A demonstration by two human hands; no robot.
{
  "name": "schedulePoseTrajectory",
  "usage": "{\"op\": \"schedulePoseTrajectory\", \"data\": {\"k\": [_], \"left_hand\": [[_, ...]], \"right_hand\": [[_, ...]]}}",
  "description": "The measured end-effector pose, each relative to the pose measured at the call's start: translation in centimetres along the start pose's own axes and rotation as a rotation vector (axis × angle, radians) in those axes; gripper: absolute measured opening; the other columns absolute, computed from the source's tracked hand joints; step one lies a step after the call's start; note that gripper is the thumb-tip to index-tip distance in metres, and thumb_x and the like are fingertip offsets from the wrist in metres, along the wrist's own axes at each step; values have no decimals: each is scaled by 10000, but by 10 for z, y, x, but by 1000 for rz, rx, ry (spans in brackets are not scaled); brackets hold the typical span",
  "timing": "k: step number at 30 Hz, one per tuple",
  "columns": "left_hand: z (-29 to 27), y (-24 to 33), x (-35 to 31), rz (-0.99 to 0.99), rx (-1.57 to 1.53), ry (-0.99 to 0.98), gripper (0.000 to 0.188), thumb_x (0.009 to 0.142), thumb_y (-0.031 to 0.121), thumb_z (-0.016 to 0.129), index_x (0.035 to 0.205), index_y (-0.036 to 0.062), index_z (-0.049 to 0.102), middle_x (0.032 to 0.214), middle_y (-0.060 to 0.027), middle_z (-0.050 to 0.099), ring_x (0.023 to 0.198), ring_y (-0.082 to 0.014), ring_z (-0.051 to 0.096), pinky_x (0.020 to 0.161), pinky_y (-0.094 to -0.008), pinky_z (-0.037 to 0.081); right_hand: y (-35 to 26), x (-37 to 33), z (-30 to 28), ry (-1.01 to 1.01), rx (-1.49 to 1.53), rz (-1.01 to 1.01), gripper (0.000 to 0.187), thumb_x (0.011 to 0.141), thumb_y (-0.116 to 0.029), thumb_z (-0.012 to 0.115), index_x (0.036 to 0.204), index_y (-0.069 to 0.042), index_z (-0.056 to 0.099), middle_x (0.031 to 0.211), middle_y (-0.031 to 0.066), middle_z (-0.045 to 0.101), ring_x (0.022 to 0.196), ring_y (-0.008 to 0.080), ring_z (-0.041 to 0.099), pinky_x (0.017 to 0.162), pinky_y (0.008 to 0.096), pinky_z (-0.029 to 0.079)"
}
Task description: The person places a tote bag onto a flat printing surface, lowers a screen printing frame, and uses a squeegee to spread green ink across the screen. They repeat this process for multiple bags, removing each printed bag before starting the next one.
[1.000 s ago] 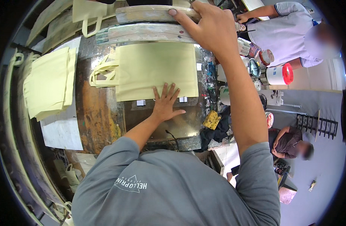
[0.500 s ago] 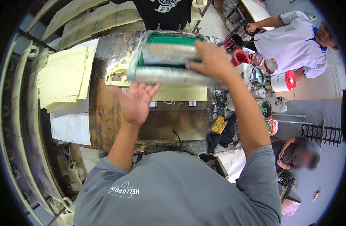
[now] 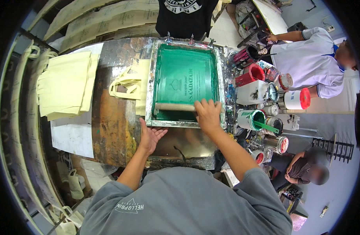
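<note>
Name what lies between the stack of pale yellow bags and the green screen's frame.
The head view shows a stained stretch of table, then another bag's looped handles and the visible strip of its body.

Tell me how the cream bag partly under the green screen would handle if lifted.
The bag would probably droop, as its handles lie in loose, overlapping loops. It looks light for its size, being flat and thin. It may catch if pulled, since the screen frame covers part of it.

green screen (image 3: 184, 72): dark lettering (image 3: 190, 88) | grey shirt (image 3: 184, 199): white lettering (image 3: 130, 206) | black shirt (image 3: 183, 23): white print (image 3: 183, 5)
</note>
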State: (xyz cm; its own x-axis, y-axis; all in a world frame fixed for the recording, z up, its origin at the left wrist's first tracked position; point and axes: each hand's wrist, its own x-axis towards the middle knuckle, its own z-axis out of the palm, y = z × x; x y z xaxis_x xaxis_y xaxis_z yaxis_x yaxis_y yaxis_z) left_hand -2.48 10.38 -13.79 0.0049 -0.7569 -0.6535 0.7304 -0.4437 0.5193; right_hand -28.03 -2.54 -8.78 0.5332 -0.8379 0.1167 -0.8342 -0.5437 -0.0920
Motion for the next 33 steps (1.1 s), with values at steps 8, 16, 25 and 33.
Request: {"op": "schedulePoseTrajectory", "data": {"k": [8,16,25,33], "left_hand": [[-2,4,6,-64,21,16,1116,946,901,303,1579,-18,333,1439,-231,551,1291,-317,599,1143,-450,495],[65,107,54,53,1358,-43,795,975,763,555,1024,-16,705,774,-183,708,738,-288,717,753,-421,594],[172,168,279,1307,2010,145,659,894,690,676,1010,42,718,972,-128,680,958,-333,640,852,-449,521],[126,115,226,1458,1962,170,583,843,669,732,785,98,629,781,-65,614,743,-292,618,678,-429,505]], "right_hand": [[78,158,57,146,-80,16,475,774,-182,858,1178,-188,608,1063,46,641,1042,291,626,900,530,410],[123,241,33,-14,-125,21,590,786,-273,883,1295,-192,596,1178,43,690,1135,281,670,899,543,472],[125,243,68,64,-101,-42,576,763,-266,893,1245,-173,592,1109,43,687,1057,290,687,829,472,533],[87,163,57,15,-56,-54,533,756,-239,876,1204,-168,597,1064,48,668,1008,288,668,812,473,506]]}}
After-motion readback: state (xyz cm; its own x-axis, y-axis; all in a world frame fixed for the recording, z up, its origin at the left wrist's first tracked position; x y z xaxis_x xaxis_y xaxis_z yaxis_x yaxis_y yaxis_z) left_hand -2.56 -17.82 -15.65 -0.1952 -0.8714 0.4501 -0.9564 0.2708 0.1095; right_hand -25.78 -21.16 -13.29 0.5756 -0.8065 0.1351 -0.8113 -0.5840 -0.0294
